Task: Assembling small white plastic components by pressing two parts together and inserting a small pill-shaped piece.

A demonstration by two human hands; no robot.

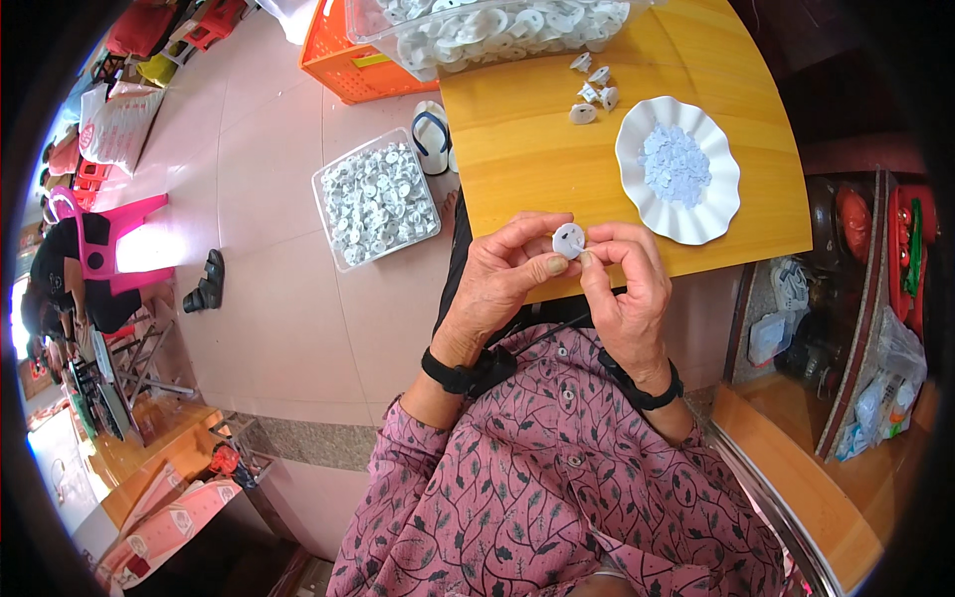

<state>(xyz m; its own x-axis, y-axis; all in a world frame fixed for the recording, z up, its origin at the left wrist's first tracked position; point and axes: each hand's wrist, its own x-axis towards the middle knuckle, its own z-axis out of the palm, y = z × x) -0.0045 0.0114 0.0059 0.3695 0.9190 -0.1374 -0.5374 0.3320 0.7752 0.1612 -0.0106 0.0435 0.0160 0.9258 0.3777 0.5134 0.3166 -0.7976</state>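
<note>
Above the table's near edge, my left hand (499, 274) pinches a small white round plastic part (568, 241) between thumb and fingers. Its flat face, with small dark slots, is turned up. My right hand (629, 279) is closed, thumb and fingertip pressed together at the part's lower right edge. Something tiny and pale shows at that fingertip, too small to name. To the right stands a white wavy-rimmed plate (634, 189) with a heap of small pale-blue flakes (676, 165). Several similar white parts (594, 92) lie loose on the yellow table (527, 149).
A clear tub (383, 60) full of white parts stands at the table's far side, beside an orange crate (328, 60). Another tub (346, 261) of parts sits on the floor at left, near a sandal (431, 139). Another person (70, 269) sits far left by a pink chair (129, 234).
</note>
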